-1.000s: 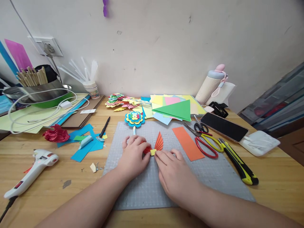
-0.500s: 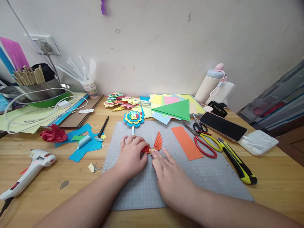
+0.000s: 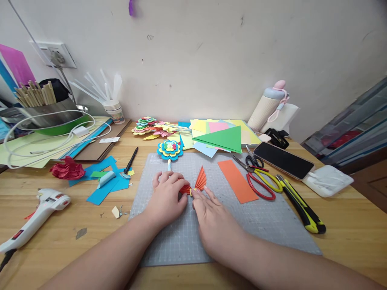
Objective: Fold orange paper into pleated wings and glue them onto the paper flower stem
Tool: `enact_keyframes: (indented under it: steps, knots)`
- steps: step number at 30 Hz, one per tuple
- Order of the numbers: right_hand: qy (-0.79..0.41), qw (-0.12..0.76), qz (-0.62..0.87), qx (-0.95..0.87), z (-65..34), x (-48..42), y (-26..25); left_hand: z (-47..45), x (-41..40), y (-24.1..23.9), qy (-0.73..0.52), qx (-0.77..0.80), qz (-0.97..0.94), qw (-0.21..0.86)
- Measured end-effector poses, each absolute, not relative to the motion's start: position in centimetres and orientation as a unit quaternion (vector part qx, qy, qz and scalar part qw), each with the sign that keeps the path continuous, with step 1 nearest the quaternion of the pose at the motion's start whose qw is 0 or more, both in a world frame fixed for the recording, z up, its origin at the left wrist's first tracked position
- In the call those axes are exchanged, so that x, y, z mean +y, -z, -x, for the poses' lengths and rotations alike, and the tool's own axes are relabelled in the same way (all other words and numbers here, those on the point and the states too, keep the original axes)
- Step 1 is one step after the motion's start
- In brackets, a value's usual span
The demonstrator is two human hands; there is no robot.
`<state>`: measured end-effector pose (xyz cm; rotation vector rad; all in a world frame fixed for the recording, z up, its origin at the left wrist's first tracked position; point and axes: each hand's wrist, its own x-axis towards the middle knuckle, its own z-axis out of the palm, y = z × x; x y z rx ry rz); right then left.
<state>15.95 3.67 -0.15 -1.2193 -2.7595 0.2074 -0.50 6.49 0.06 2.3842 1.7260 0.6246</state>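
A red and orange pleated paper bow (image 3: 201,180) lies on the grey cutting mat (image 3: 256,237), with a small yellow strip around its middle. My left hand (image 3: 167,197) curls over the bow's left wing, thumb and forefinger closed on it, so most of that wing is hidden. Stretched-out fingers of my right hand (image 3: 214,221) press on the yellow middle, with the right wing fanned out beyond them. Just past my left hand is a layered paper flower (image 3: 170,150) on a rolled paper stem. An orange paper strip (image 3: 238,181) lies right of my hands.
Scissors with red and yellow handles (image 3: 261,183), smaller black scissors (image 3: 254,160) and a utility knife (image 3: 302,207) lie on the right, near a phone (image 3: 283,160). To the left are a glue gun (image 3: 36,217), crumpled red paper (image 3: 68,168), blue scraps (image 3: 104,193) and a pen (image 3: 131,160).
Both hands stay on the bow with hardly any movement. The whole view has shifted very slightly.
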Motion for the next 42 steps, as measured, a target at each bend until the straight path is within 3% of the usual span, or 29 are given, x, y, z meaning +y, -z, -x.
enact_keyframes:
  steps: [8, 20, 34, 37, 42]
  knots:
    - [-0.058, 0.121, 0.392, -0.910, -16.6, 3.6, -0.7, 0.7, 6.5, -0.1, -0.206, 0.574, -0.789, 0.069]
    - [-0.071, 0.055, 0.414, -0.906, -16.2, 3.8, -0.2, 0.7, 6.6, 0.0, -0.213, 0.563, -0.795, 0.079]
    - [-0.034, 0.075, 0.419, -0.904, -15.9, 3.8, 0.2, 0.6, 6.6, 0.0, -0.213, 0.563, -0.795, 0.074]
    - [-0.044, 0.117, 0.404, -0.906, -16.2, 4.0, -0.1, 0.7, 6.5, 0.0, -0.213, 0.565, -0.794, 0.072]
    - [-0.095, 0.263, 0.433, -0.857, -17.5, 6.5, -0.6, 0.8, 6.5, 0.1, -0.210, 0.566, -0.794, 0.072]
